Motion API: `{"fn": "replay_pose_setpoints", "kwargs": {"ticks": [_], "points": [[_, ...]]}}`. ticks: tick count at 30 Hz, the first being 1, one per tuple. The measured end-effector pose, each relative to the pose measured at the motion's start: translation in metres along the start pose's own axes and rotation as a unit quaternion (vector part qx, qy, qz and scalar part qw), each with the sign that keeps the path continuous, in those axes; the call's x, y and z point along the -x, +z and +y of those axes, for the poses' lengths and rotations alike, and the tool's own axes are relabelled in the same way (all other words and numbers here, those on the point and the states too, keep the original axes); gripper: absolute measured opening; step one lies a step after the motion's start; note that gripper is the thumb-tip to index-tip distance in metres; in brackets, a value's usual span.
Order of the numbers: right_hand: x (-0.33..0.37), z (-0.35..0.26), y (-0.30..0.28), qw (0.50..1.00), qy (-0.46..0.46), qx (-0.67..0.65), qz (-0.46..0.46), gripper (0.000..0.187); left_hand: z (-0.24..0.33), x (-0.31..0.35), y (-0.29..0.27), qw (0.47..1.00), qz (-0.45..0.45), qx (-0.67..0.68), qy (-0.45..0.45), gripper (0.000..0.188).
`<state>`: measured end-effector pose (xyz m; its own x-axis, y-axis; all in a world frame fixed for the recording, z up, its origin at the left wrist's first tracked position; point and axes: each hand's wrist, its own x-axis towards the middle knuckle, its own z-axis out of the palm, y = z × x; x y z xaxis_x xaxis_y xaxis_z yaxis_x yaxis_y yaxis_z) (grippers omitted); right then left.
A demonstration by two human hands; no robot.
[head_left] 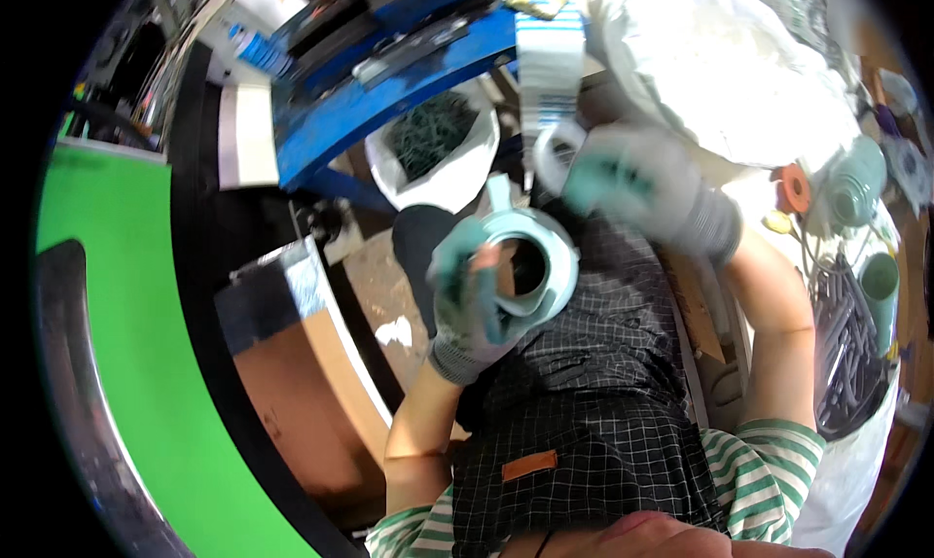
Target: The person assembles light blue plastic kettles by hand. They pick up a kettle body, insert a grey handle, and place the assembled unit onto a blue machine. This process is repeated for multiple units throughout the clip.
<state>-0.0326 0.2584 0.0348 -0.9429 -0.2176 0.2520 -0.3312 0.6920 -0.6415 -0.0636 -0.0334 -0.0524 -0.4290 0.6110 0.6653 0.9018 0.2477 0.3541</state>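
Observation:
My left hand (465, 300), in a grey-and-green work glove, is closed round the side of a pale teal plastic vessel (556, 278). The vessel has a wide round mouth turned up toward me and a tab or handle sticking out at its far side; its inside is dark. Up and to the right of it, my right hand (632, 183), gloved alike, is smeared by motion. A pale ring (545, 162) shows right at its fingers, overlapped by the glove; whether the hand grips it I cannot tell. Both hands are above my lap and the dark checked apron (584, 412).
Ahead, a white bag (387, 180) of dark green shreds sits below a blue bench (341, 115). Cardboard (302, 383) and a green surface (146, 363) lie left. At right are a white sack (720, 72), a teal jar (856, 183), an orange ring (796, 188) and grey tubes (842, 363).

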Motion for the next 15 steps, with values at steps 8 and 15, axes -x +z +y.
{"fn": "replay_pose_setpoints", "kwargs": {"ticks": [8,15], "points": [[-0.007,-0.022,0.079,0.944,-0.290,0.152,0.035,0.045,-0.004,0.000,-0.030,0.994,-0.082,-0.020,-0.070,0.048],[-0.007,-0.038,0.075,0.963,-0.183,0.120,-0.155,0.039,0.001,0.006,-0.032,0.978,-0.138,-0.156,-0.025,0.036]]}}
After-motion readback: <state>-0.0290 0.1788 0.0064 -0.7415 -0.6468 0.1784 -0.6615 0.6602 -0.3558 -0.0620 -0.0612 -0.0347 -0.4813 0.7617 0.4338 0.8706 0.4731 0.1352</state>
